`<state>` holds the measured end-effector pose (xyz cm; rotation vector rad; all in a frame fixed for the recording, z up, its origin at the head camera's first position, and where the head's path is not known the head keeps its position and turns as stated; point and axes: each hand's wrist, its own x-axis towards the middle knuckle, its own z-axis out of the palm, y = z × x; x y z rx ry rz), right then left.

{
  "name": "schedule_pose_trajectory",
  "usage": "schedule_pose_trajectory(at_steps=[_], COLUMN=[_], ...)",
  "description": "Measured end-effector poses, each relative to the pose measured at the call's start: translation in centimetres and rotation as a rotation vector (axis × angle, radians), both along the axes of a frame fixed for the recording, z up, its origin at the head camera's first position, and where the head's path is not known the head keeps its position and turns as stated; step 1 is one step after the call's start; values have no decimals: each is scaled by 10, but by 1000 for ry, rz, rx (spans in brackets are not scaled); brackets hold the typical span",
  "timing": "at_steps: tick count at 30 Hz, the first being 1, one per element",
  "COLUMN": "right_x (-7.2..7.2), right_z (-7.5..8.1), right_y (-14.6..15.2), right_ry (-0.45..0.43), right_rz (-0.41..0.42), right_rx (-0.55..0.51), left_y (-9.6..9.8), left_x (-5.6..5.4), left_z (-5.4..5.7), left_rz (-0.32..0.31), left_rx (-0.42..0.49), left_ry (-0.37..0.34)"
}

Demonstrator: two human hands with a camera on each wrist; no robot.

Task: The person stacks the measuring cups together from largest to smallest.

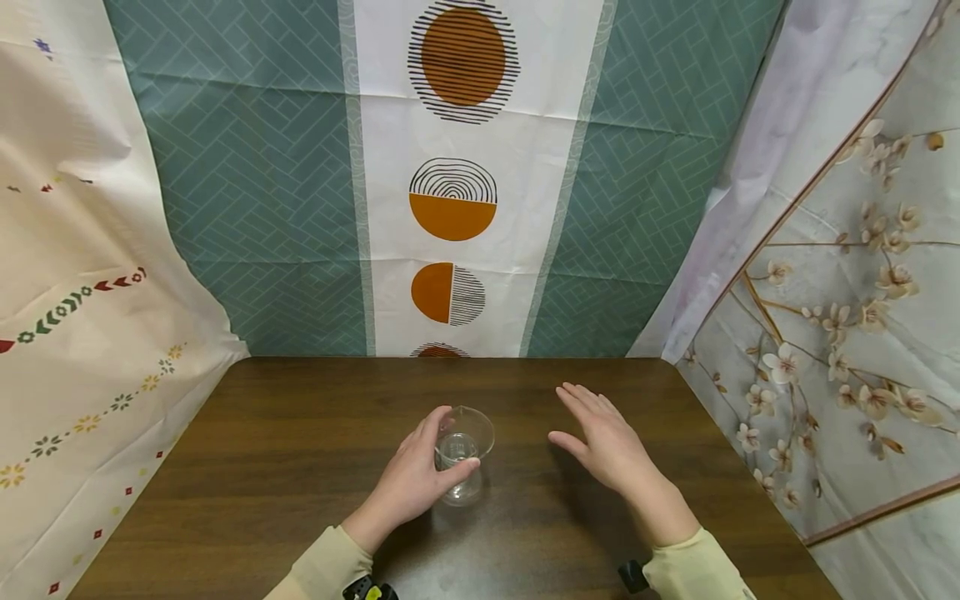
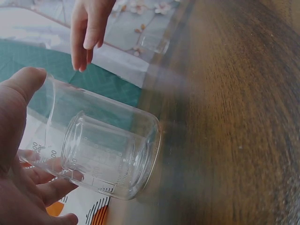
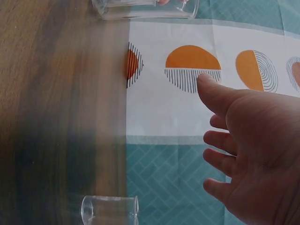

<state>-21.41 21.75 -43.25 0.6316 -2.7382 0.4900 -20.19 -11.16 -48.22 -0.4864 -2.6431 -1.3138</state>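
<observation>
My left hand [image 1: 420, 475] grips a clear glass beaker [image 1: 483, 442] near its rim, thumb on one side and fingers on the other. A smaller beaker [image 2: 98, 150] sits nested inside it, and printed volume marks show on the glass. The beaker's base is right at the wooden tabletop. To the right, my right hand [image 1: 607, 442] hovers over the table, fingers extended and thumb apart, holding nothing. In the right wrist view a small clear glass vessel [image 3: 110, 211] stands on the table below that hand; the left wrist view shows a small glass vessel [image 2: 154, 43] near the far edge.
The dark wooden table [image 1: 315, 433] ends at a patterned green and white cloth [image 1: 285, 208] hung behind it. A cream cloth [image 1: 90, 333] hangs on the left, and a flowered cloth [image 1: 840, 350] on the right. A dark band [image 1: 369, 588] is on my left wrist.
</observation>
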Motion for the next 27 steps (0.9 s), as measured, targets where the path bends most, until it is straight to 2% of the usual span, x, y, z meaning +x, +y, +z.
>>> schedule_pose_trajectory(at_steps=[27], right_x=[-4], right_z=[-6], right_y=[23], right_ry=[-53], right_rz=[-64], right_rx=[8], left_y=[-1], left_x=[-1], left_z=[0], left_rz=[-6], left_rx=[-12], left_ry=[6])
